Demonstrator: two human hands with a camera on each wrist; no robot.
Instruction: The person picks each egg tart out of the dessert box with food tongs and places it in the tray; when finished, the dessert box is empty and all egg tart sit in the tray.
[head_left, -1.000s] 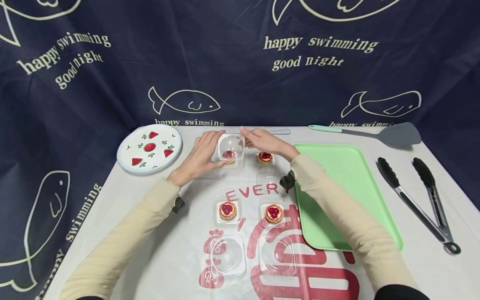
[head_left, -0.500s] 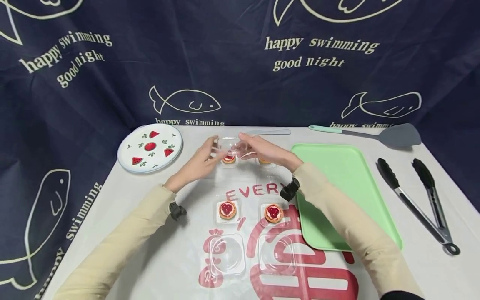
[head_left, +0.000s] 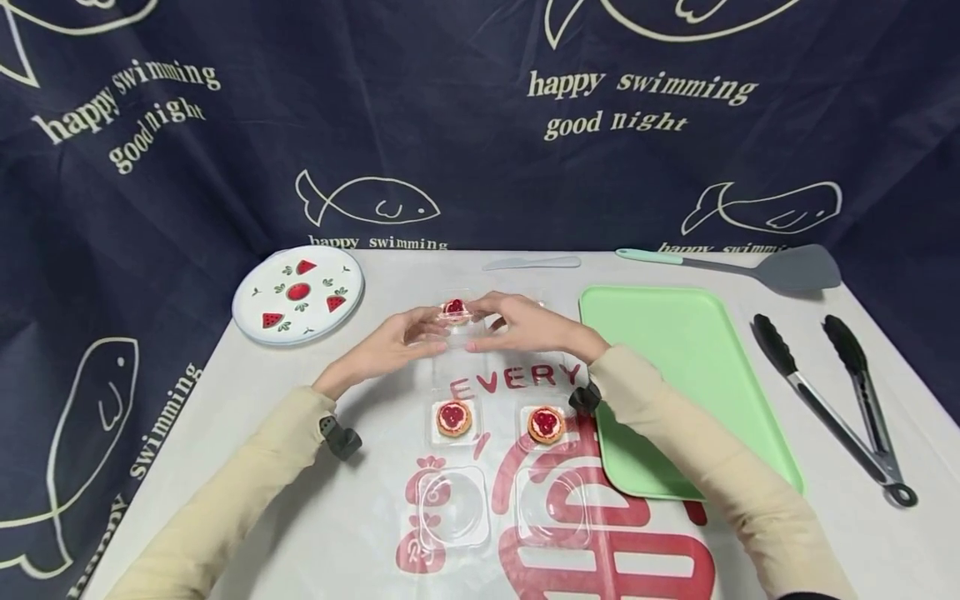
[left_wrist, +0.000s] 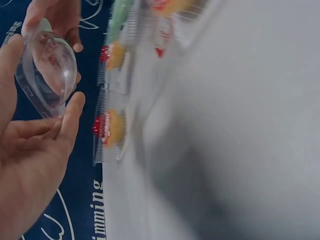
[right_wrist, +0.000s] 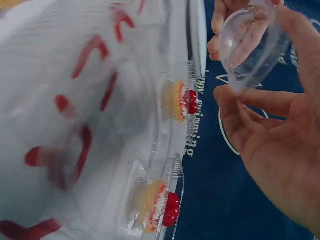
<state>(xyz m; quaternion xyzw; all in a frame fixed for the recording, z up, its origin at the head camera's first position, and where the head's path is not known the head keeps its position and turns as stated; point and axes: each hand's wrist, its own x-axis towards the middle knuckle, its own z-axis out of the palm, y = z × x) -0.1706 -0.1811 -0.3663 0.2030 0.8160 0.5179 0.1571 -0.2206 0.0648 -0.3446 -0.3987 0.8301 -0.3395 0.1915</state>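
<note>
Between my hands is a clear plastic domed lid (left_wrist: 50, 70), held above the table just in front of the back left tart (head_left: 455, 310). My left hand (head_left: 393, 340) pinches one side of it between thumb and fingers. On the opposite side my right hand (head_left: 525, 325) pinches it too, as the right wrist view shows. That tart sits in a clear plastic base; whether lid and base are joined I cannot tell. My right hand hides the back right tart in the head view. Nearer me, the front left tart (head_left: 453, 417) and front right tart (head_left: 546, 425) sit in clear bases.
Two clear domed lids, left (head_left: 453, 507) and right (head_left: 555, 507), lie before the front tarts. A green tray (head_left: 675, 400), black tongs (head_left: 847, 417) and a spatula (head_left: 795, 268) are to the right. A watermelon-patterned plate (head_left: 322, 287) stands left; a pale knife (head_left: 532, 262) lies behind.
Both hands have brought the lid toward me and down, from above the back left tart to in front of it. The back left tart now shows uncovered; the right hand now hides the back right one.
</note>
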